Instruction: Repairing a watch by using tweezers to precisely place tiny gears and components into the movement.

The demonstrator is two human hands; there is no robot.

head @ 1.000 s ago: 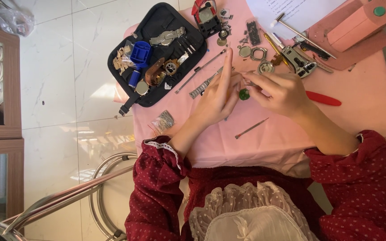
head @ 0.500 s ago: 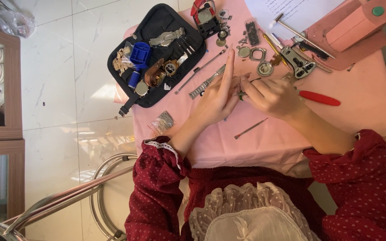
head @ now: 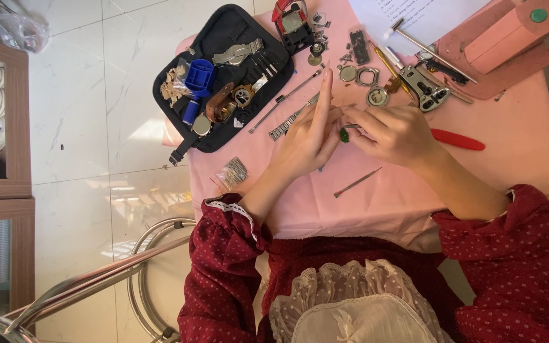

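Both hands meet over the middle of the pink tabletop [head: 516,159]. Left hand [head: 309,136]: index finger stretched straight out, the other fingers curled in toward the right hand; whether they grip anything I cannot tell, the contact point is hidden. Right hand [head: 392,133]: fingers pinched together on a small green piece [head: 345,134], which sits between the two hands just above the cloth. It looks like the tip or handle of a fine tool; too small to say which.

Handling, judged: the green piece is tiny, light and rigid, probably smooth plastic or metal, so it slips easily and rolls if dropped. A fingertip pinch across its sides is the only workable hold; no squeeze force needed.

Nearby, not touched:
- thin pin tool [head: 357,182], lying apart, nearer the body.
- red handle [head: 457,140], just beyond the right wrist.
- watch band [head: 292,121], partly under the left fingers.
- round watch case [head: 377,96], just past the right hand's knuckles.
- black tool pouch [head: 223,76] open at the tabletop's left edge, holding a blue holder [head: 199,75] and a steel bracelet [head: 239,52].
- small foil packet [head: 233,171] near the left wrist.

Small parts here are fragile and easily scattered.
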